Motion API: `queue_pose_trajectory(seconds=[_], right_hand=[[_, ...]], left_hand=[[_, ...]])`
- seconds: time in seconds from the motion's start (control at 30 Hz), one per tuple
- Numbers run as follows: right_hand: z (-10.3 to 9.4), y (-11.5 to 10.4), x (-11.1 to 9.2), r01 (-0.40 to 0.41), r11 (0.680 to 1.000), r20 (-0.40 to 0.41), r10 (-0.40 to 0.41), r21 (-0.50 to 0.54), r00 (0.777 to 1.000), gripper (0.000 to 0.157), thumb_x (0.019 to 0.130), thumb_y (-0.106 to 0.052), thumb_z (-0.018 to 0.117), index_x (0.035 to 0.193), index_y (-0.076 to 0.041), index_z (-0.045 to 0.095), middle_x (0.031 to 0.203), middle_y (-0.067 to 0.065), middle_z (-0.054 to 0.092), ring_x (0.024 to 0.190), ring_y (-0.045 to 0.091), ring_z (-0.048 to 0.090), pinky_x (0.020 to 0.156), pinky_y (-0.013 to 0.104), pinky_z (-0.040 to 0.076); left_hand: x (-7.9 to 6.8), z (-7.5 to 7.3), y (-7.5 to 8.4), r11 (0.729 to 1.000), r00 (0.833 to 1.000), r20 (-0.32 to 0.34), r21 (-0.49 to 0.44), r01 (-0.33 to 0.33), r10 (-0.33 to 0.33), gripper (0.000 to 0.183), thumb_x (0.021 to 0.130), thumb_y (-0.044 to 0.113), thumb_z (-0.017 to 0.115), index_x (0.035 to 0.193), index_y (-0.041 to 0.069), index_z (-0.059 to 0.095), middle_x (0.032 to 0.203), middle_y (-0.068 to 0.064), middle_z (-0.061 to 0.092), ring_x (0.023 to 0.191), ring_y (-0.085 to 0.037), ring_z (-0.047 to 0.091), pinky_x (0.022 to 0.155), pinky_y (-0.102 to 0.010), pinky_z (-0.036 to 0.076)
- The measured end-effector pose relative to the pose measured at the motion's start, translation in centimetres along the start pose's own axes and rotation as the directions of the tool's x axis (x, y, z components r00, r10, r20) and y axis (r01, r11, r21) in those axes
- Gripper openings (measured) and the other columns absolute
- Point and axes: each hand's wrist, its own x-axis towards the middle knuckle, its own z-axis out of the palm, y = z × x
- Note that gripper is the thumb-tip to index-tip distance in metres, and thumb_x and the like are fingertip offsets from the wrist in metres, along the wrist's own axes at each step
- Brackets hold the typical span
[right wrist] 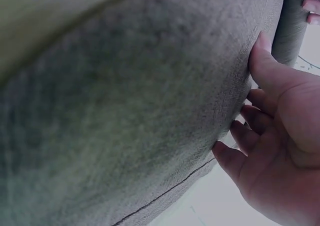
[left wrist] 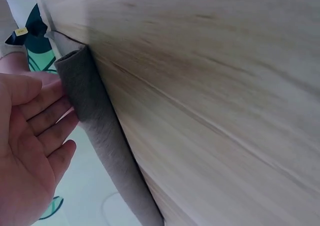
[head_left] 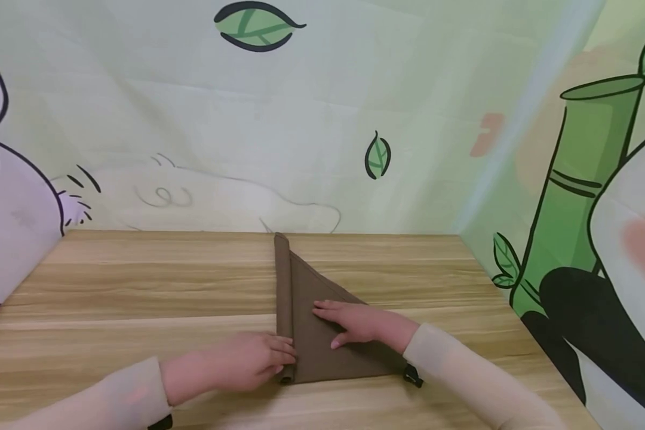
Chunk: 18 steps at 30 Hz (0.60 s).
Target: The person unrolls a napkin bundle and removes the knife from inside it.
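A brown cloth [head_left: 333, 334], folded to a triangle, lies on the wooden table, with its left edge rolled into a narrow tube [head_left: 283, 286]. My left hand [head_left: 247, 360] touches the lower end of that roll. In the left wrist view the fingers [left wrist: 50, 117] of this hand reach fairly straight against the roll [left wrist: 95, 111], with the palm bare. Flat on the unrolled part of the cloth rests my right hand [head_left: 355, 322], fingers pointing left and thumb spread. The right wrist view shows its fingertips [right wrist: 222, 148] on the cloth [right wrist: 150, 86]; the sleeve hides the cloth's right corner.
The wooden table [head_left: 140, 280] stretches out on both sides of the cloth. Behind it hangs a pale printed backdrop [head_left: 301, 119] with leaves, bamboo and pandas. A small black object [head_left: 412, 376] shows beneath the right sleeve.
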Motion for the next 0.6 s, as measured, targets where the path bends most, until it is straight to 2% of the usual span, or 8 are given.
queue_pose_trajectory(seconds=[0.2,0.37,0.6], right_hand=[[0.1,0.6,-0.9,-0.036,0.999,0.002,0.036,0.024,0.999,0.075,0.095,-0.029,0.071,0.155,0.002,0.039,0.166,0.021,0.034,0.155,0.037,0.033,0.126,0.047,0.034],[0.1,0.6,-1.5,-0.039,0.998,-0.004,0.039,0.039,0.999,0.075,0.095,-0.030,0.072,0.154,0.003,0.040,0.165,0.022,0.035,0.153,0.039,0.035,0.125,0.048,0.035],[-0.8,-0.1,-0.5,-0.060,0.997,-0.031,0.061,0.047,0.998,0.077,0.093,-0.032,0.075,0.153,0.003,0.042,0.164,0.023,0.038,0.152,0.038,0.039,0.124,0.048,0.037]], left_hand=[[-1.0,0.1,-0.3,0.998,0.998,-0.028,-0.026,0.055,-0.056,0.025,0.100,0.015,0.060,0.118,0.011,0.076,0.127,-0.002,0.074,0.123,-0.021,0.068,0.103,-0.036,0.057],[-1.6,0.2,-0.4,0.996,0.997,-0.018,-0.049,0.071,-0.071,0.025,0.101,0.016,0.059,0.119,0.011,0.076,0.128,-0.001,0.074,0.122,-0.020,0.069,0.102,-0.035,0.058],[-0.6,-0.2,-0.1,0.996,0.998,0.000,-0.071,0.059,-0.059,0.031,0.104,0.016,0.056,0.130,0.011,0.070,0.137,-0.001,0.069,0.130,-0.020,0.064,0.108,-0.036,0.055]])
